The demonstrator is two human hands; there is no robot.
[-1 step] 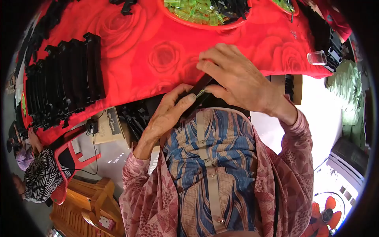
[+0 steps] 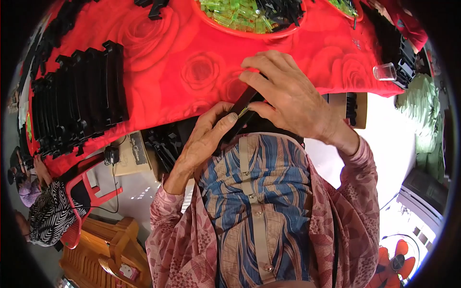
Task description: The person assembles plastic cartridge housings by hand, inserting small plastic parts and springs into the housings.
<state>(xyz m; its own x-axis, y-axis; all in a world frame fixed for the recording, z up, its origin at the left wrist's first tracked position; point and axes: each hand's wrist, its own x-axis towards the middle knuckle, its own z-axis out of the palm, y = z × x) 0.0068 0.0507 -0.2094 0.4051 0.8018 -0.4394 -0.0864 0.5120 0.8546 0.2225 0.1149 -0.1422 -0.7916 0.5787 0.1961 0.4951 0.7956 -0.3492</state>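
fingers (image 2: 259,85) around slim black strip (image 2: 245,99)

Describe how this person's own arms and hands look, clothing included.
The left hand and right hand are ungloved, with no ring or bracelet that I can make out. Loose, dusty-pink sleeves with a darker floral print cover both forearms and end short of the hands, leaving the wrists bare.

Tub (image 2: 259,36): cut off by upper edge. Black strip (image 2: 244,100): partly covered by left hand (image 2: 206,136) and right hand (image 2: 294,98). Green piece (image 2: 243,112): too small to identify.
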